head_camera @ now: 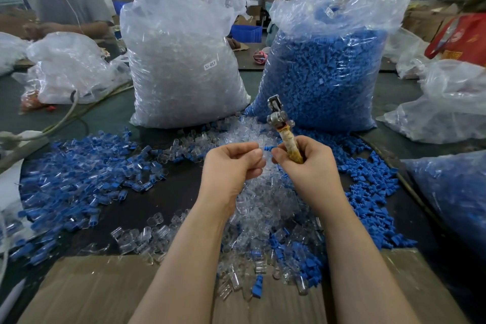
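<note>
Pinched at the fingertips of the right hand (302,166): a small blue plug (267,149), long axis level, pointing left across the gap. Just beside its tip, the left hand (234,163), fingertips curled on what looks like a clear shell (263,157), hard to separate from the pile (263,208) below. Also gripped in the right palm: the tool (280,123), metal head upright. Behind, well apart, two full bags (184,60).
</note>
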A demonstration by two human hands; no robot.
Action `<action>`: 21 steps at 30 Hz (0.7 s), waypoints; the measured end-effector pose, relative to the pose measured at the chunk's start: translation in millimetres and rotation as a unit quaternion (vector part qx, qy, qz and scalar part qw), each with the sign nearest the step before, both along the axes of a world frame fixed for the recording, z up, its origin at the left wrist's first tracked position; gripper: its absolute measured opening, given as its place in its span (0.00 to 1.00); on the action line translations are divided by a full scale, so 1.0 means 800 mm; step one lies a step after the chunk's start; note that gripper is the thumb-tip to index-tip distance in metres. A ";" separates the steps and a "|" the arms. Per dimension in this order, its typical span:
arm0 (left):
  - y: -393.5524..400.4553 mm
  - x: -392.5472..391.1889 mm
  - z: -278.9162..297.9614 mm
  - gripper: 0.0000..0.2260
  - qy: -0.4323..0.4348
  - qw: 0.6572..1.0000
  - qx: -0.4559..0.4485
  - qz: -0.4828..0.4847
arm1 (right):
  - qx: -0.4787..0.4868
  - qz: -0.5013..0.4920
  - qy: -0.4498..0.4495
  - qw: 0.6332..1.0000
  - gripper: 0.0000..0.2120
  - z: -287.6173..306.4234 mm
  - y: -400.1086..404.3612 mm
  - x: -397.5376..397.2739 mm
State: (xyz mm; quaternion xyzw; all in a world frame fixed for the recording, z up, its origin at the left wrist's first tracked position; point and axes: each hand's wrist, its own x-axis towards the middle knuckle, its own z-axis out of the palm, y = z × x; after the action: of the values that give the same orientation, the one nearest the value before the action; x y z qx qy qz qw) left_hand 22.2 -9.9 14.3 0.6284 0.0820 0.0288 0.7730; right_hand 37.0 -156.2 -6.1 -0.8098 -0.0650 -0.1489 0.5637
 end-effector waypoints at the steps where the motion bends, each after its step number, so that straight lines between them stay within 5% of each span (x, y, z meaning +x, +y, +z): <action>1: -0.001 0.000 0.000 0.04 0.000 1.000 0.004 0.005 | -0.003 -0.002 0.000 1.000 0.10 0.000 0.001 0.000; 21: -0.010 -0.004 0.002 0.05 -0.082 0.981 0.170 0.043 | -0.054 -0.037 -0.037 0.997 0.10 0.000 0.003 -0.001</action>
State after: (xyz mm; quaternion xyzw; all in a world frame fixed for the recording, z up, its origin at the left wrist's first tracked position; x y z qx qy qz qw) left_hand 18.8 -17.9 16.0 0.7422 0.0392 0.1264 0.6569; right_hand 36.5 -153.5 -6.0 -0.8348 -0.0632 -0.1958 0.5106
